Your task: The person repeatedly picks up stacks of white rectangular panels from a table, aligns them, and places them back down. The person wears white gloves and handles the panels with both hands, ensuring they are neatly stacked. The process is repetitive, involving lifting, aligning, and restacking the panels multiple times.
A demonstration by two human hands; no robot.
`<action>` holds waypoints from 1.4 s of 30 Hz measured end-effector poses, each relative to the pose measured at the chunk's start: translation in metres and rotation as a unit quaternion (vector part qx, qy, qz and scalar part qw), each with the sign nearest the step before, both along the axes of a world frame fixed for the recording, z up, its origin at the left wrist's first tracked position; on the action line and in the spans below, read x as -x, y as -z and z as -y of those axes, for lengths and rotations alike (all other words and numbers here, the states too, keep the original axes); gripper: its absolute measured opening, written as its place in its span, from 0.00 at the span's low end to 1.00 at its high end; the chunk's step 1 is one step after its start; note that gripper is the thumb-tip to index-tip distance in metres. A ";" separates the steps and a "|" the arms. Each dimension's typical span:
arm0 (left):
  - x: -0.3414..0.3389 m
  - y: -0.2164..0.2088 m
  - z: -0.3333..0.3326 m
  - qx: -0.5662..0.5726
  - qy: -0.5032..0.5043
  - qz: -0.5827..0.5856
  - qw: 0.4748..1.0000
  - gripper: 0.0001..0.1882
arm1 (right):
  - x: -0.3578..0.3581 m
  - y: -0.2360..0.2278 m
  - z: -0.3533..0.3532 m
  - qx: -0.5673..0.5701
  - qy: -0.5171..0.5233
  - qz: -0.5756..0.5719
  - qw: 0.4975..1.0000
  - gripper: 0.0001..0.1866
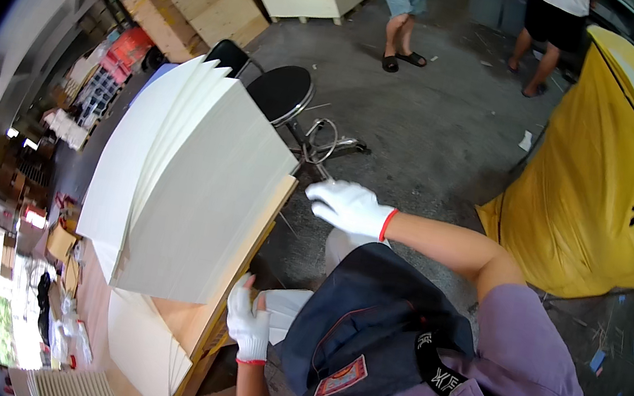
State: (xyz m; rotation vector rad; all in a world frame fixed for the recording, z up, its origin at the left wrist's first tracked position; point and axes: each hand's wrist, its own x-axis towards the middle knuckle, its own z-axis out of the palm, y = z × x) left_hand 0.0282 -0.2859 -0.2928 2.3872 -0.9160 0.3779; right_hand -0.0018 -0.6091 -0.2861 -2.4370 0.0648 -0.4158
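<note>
Wears a purple shirt (pixel 536 344) and a dark apron (pixel 390 311) closest to the lens, beside a wooden table (pixel 184 317). Holds both gloved hands apart, with nothing visibly gripped in either: left hand (pixel 248 327) just beside the table's edge, two fingertips bare and parted; right hand (pixel 350 208) just off the table's corner, fingers loosely bent. On the table, a big pile of white sheets (pixel 199 203), fanned out at the far side, and near it a smaller spread of pale sheets (pixel 141 345). Could slip over the edge, judging by the fanned layers so close to it, if nudged unevenly from one side. Could also crease at the corners if pressed while out of line. Risks a cut to the bare fingertips from sliding along thin edges. Might snag on the black stool (pixel 280 94) near the pile's corner when stepping round. Cannot tell how firmly settled underneath.
</note>
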 end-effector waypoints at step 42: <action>0.042 0.069 0.053 -0.020 0.139 -0.340 0.930 0.16 | 0.113 0.124 -0.016 0.091 0.067 -0.121 0.986 0.17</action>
